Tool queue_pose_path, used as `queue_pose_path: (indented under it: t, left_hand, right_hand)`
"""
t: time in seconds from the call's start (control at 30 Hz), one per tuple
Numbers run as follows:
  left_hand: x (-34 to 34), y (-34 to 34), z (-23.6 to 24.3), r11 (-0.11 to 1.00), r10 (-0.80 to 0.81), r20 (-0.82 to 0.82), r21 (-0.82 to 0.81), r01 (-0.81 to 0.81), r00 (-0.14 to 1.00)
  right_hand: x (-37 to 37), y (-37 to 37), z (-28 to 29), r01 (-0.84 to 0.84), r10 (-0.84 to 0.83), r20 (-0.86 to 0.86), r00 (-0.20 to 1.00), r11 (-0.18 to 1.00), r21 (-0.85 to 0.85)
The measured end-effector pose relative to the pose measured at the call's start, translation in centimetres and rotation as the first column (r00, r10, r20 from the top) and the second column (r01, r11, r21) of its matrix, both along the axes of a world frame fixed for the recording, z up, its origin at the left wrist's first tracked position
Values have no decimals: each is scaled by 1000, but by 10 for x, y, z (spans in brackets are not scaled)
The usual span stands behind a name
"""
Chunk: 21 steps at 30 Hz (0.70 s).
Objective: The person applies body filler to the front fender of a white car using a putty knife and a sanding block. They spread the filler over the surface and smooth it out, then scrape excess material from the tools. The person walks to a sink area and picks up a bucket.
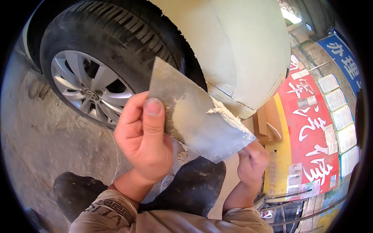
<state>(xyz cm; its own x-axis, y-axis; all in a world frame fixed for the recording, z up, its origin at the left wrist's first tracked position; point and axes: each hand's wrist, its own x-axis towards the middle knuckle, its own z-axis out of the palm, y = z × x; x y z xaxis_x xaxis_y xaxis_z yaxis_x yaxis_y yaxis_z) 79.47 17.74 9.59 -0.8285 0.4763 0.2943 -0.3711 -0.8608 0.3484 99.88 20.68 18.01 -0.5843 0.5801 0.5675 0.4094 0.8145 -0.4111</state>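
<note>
My left hand (143, 136) pinches a thin grey metal putty plate (190, 112) by its left edge, thumb on top. The plate is tilted in front of the car. Pale cream putty (229, 116) is heaped along its far right edge, and a thin smear shows near the thumb. My right hand (253, 162) is closed at the plate's lower right corner. Its fingertips are partly behind the plate, and what they hold is hidden. Just beyond the plate is the car's pale body panel (248, 46), with cracks or ridges in its surface.
A black tyre (105, 35) with a silver spoked wheel (91, 85) stands at left on grey concrete floor (50, 143). A brown cardboard box (268, 124) lies right of the panel. Farther right is a red sign (299, 128) with pinned sheets. My knees are bent below.
</note>
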Motion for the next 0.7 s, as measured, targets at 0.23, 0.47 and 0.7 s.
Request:
queue_pose_path:
  t: [0.23, 0.47, 0.7]
  left_hand:
    - [13, 3, -7, 979, 195, -130, -34, -201, 972]
    - [17, -1, -1, 912, 340, -695, 79, -402, 634]
    - [-21, 20, -16, 830, 410, -676, -2, -558, 612]
  right_hand:
    - [-22, -22, -26, 129, -195, -659, 727, 981, -147]
    - [-40, -17, -26, 174, -255, -739, 624, 967, -186]
    - [13, 22, 49, 55, -57, -919, 390, 998, -39]
